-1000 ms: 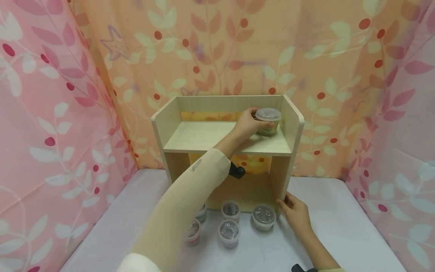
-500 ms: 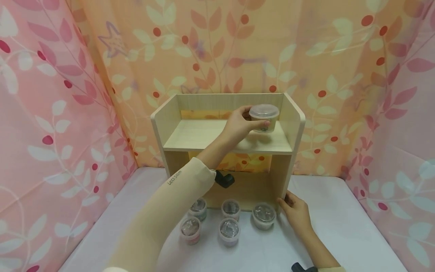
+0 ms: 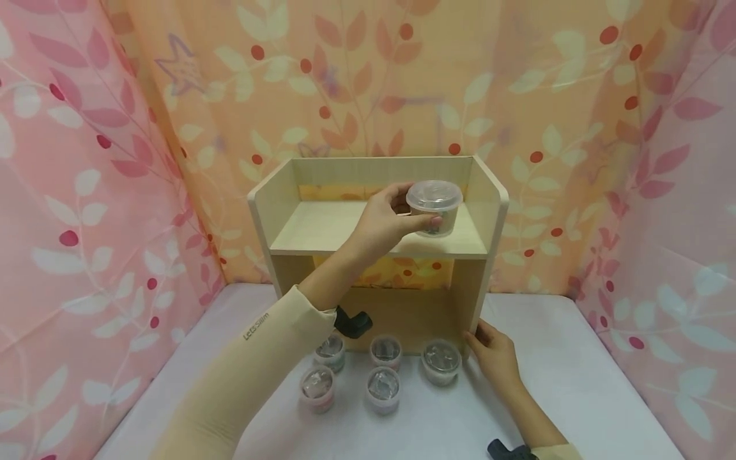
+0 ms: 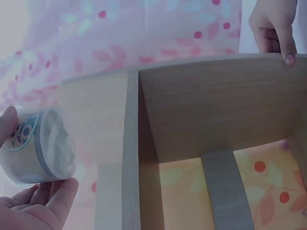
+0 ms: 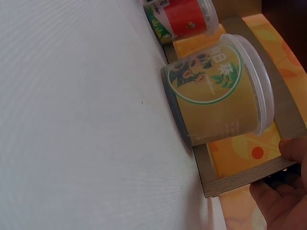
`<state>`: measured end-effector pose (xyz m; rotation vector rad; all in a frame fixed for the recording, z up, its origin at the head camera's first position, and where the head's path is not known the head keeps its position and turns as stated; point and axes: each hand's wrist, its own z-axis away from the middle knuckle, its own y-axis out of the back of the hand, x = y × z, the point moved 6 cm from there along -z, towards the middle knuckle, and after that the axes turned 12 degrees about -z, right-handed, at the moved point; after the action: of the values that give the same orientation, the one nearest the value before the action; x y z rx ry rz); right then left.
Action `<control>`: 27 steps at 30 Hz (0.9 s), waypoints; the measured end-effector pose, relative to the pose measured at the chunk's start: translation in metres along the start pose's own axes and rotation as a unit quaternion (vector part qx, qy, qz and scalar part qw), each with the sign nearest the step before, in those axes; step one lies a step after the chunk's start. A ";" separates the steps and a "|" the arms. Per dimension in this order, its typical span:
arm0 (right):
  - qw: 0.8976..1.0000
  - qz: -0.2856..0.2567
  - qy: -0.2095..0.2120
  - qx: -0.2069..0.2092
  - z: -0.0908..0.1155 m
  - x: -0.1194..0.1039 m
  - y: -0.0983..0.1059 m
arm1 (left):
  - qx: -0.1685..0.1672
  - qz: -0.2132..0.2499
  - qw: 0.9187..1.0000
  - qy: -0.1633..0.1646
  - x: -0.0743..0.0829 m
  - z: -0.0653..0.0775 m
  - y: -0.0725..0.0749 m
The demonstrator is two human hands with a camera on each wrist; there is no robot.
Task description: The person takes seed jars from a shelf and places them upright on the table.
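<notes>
My left hand (image 3: 379, 223) grips a clear plastic tub (image 3: 435, 197) with a translucent lid, its thumb across the front. In the head view the tub appears in front of the upper shelf (image 3: 322, 225), toward its right side. The left wrist view shows the same tub (image 4: 57, 143) between thumb and fingers, apart from the wooden panels. Low on the outside, my right hand (image 3: 499, 358) pinches the front edge of the shelf unit's right side panel (image 3: 473, 300). Beside that panel stands a wide lidded tub (image 3: 441, 363), whose plant-patterned label (image 5: 216, 110) faces the right wrist camera.
Several smaller lidded tubs stand before the unit, among them a front middle one (image 3: 383, 390) and a front left one (image 3: 317, 388). A red-labelled tub (image 5: 184, 19) shows in the right wrist view. Floral curtains (image 3: 368, 76) surround the white table (image 3: 529, 332).
My left hand has lifted the tub from near the upper shelf's right end and drawn it left and toward me. The right hand keeps its hold on the panel.
</notes>
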<state>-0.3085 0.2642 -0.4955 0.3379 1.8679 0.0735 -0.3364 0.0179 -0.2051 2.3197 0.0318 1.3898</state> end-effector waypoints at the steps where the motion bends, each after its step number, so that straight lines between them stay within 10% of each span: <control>1: 1.000 -0.001 -0.002 0.000 0.001 0.000 0.001 | -0.004 0.001 1.000 -0.002 0.001 0.003 -0.001; 27: 0.997 0.032 0.065 0.002 0.001 -0.001 0.002 | -0.054 0.047 0.997 0.031 -0.039 0.083 -0.043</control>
<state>-0.3074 0.2656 -0.4946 0.4045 1.9859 0.1373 -0.2769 0.0190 -0.2869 2.2143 -0.1336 1.4716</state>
